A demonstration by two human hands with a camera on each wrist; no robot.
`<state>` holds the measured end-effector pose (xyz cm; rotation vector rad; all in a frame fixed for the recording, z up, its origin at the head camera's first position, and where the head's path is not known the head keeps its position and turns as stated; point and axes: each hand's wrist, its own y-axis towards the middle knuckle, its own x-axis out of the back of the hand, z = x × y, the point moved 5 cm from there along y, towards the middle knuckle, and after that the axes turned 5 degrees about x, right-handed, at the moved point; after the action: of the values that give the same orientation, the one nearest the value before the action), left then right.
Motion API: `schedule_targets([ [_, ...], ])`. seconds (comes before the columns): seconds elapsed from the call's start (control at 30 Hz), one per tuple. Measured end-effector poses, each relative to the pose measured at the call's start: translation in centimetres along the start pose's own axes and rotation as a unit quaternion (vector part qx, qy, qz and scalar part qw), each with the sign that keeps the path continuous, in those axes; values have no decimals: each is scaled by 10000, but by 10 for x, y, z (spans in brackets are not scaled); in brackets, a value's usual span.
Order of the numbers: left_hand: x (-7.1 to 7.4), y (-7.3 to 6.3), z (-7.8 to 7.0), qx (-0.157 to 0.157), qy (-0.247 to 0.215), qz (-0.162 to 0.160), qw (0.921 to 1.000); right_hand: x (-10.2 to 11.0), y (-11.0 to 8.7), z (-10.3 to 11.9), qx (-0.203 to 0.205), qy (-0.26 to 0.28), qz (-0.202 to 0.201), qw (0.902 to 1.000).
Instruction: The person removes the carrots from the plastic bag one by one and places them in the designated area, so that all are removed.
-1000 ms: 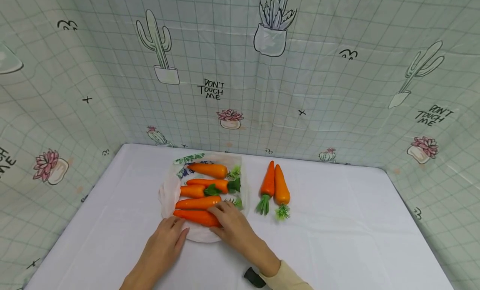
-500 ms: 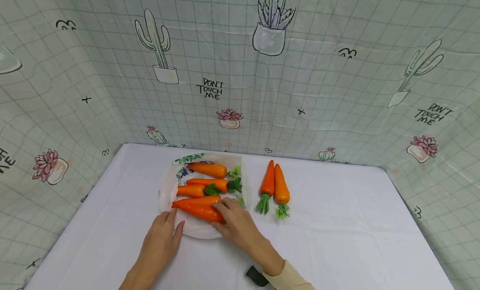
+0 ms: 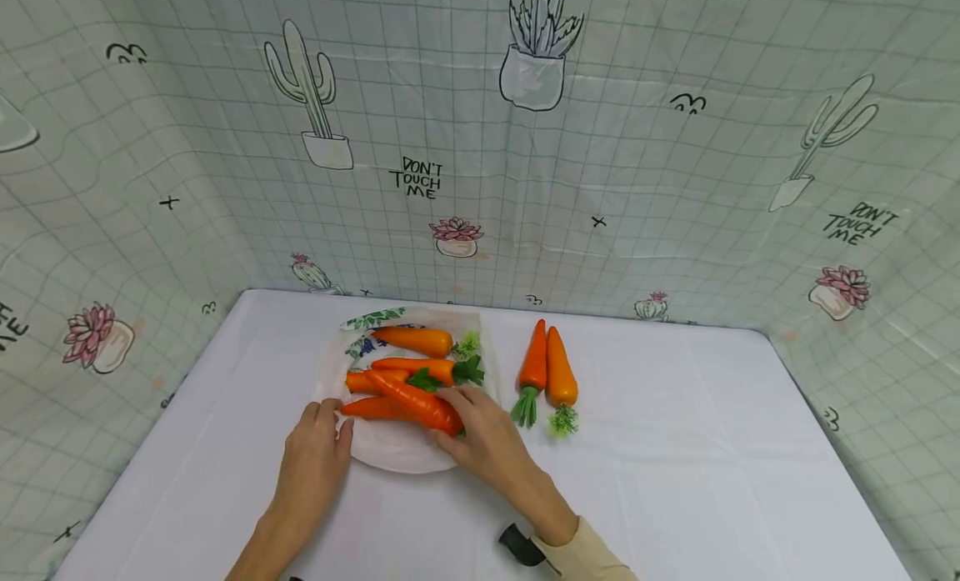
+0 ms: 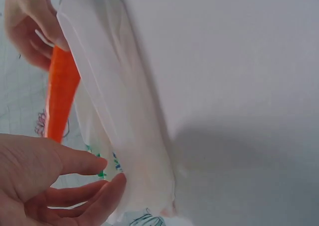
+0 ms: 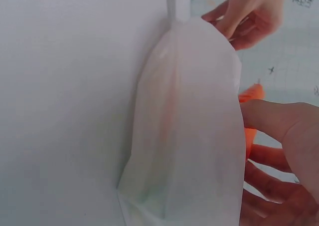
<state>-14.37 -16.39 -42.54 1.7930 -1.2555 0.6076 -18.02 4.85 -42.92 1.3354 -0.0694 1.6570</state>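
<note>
A thin white plastic bag, printed green and blue inside, lies on the table around several orange carrots. My right hand grips the thick end of a red-orange carrot, which slants above the others. Beneath it, another carrot points left; farther back lie a green-topped carrot and a lighter orange one. At the bag's left edge is my left hand, its bent fingers and thumb holding the rim. In the right wrist view, the bag's side hides part of the carrots.
Two carrots lie side by side on the white table, right of the bag. A dark strap piece is by my right sleeve. Behind and beside the table hangs a grid-patterned cloth with plant drawings.
My right hand has lifted the front carrot and turned it across the others, tip pointing back left. My left hand has moved slightly left and away from me along the bag's edge.
</note>
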Motion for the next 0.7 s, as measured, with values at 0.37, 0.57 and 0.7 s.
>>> schedule_targets([
  [0.37,8,24,8,111,40,-178,9998,12,4,-16,-700,1053,-688,9896],
  [0.57,8,32,16,480,363,221,9979,17,4,-32,-1465,2324,-1108,9551],
  [0.7,7,37,25,911,302,570,9938,21,3,-44,-2052,2993,-1421,9209],
])
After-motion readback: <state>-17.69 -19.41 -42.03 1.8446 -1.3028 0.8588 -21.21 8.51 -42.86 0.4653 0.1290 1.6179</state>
